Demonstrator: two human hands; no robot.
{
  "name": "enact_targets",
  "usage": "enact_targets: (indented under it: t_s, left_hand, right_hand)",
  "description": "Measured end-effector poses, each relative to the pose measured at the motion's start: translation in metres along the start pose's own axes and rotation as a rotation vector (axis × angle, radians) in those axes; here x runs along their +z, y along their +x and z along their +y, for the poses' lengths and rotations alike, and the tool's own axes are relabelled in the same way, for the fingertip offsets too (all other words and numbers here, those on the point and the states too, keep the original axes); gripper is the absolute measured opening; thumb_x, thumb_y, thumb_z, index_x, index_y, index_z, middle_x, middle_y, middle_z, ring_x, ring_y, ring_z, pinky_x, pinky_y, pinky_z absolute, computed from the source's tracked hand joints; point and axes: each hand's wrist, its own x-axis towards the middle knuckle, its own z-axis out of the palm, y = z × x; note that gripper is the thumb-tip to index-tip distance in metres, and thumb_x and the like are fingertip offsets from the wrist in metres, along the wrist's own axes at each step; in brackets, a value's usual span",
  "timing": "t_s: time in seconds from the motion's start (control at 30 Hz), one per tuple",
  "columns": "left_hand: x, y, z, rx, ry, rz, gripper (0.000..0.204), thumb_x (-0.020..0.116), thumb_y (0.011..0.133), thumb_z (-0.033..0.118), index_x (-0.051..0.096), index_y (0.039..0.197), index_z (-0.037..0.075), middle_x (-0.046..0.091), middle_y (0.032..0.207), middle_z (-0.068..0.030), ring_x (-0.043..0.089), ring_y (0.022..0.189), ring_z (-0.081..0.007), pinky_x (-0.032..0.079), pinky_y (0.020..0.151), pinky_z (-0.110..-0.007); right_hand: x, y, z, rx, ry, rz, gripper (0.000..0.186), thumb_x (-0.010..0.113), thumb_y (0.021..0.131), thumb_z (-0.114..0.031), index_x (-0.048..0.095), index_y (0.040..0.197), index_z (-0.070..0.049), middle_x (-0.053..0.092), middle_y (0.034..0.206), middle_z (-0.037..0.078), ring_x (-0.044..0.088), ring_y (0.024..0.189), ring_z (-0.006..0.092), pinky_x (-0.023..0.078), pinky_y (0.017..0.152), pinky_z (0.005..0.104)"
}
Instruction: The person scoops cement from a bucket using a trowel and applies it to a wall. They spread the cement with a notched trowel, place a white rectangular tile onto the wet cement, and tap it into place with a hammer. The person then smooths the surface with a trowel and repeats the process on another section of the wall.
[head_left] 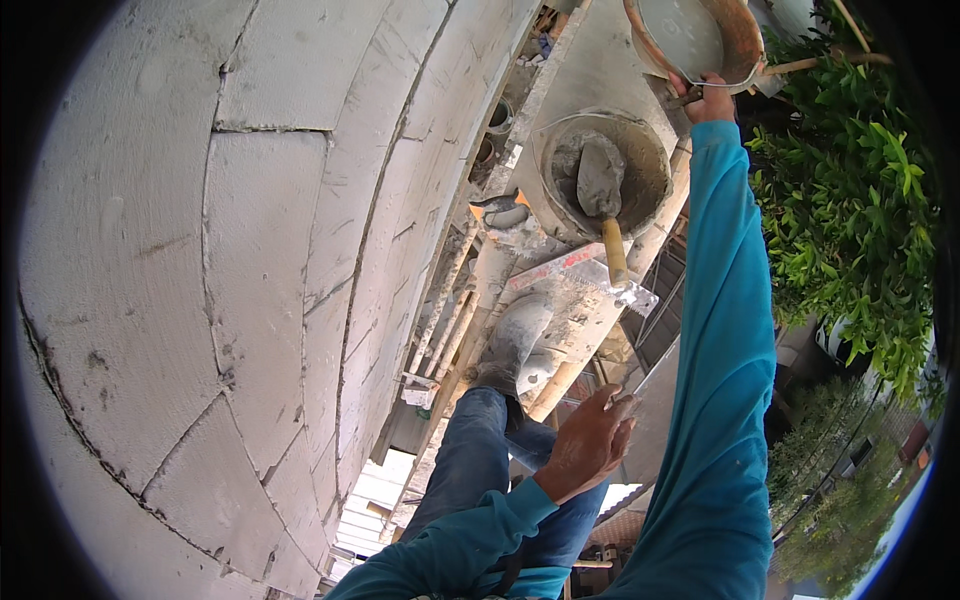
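My right arm stretches far forward, and my right hand [710, 102] is closed at the near rim of a round mortar-stained bucket [742, 45] with grey contents. Its fingers wrap a short handle; a flat grey blade like a trowel's [660, 92] shows beside them, partly hidden. Loosely curled, my left hand [588, 445] hangs in front of my legs, smeared with pale mortar and with nothing visible in it. Between the hands stands a second bucket [655, 185] of grey mortar. A mortar-coated scoop [600, 175] with a wooden handle [614, 250] lies across it.
A block wall [270, 190] rises close on my left. On the narrow plank platform [575, 335] lie a handsaw [580, 262] and an orange-and-black-handled tool [505, 215], near my dusty boot [515, 335]. Poles edge the platform, with a drop beyond. Leafy branches [850, 200] crowd the right.
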Motion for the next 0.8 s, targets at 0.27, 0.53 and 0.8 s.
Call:
enact_targets:
  t_s: [0.27,0.53,0.8]
  left_hand:
    - [-0.033,0.004,0.012,-0.028,-0.052,-0.12,0.038,0.064,0.088,0.011,0.055,0.123,0.0,0.053,0.125,-0.021,0.057,0.112,-0.0376,0.051,0.091,-0.042]
    - [-0.035,0.004,0.01,-0.104,-0.009,-0.06,0.04,0.065,0.088,0.011,0.054,0.125,0.0,0.052,0.124,-0.0201,0.056,0.114,-0.0373,0.049,0.094,-0.042]
    - [-0.027,0.008,0.009,-0.098,0.021,-0.069,0.039,0.063,0.089,0.011,0.054,0.126,0.003,0.052,0.125,-0.0189,0.057,0.112,-0.0357,0.05,0.092,-0.041]
  right_hand:
    - [-0.053,0.114,0.033,-0.018,-0.425,-0.113,0.03,0.053,0.092,-0.01,0.047,0.118,0.004,0.06,0.111,0.021,0.065,0.094,0.0368,0.065,0.068,0.0463]
    - [-0.029,0.044,0.058,0.07,-0.405,-0.054,0.043,0.061,0.089,-0.033,0.059,0.105,0.007,0.066,0.09,0.019,0.065,0.062,0.0248,0.044,0.042,0.0336]
    - [-0.07,0.028,0.063,0.051,-0.443,0.125,0.042,0.058,0.093,-0.041,0.058,0.098,0.001,0.061,0.07,0.014,0.057,0.044,0.0225,0.04,0.04,0.036]
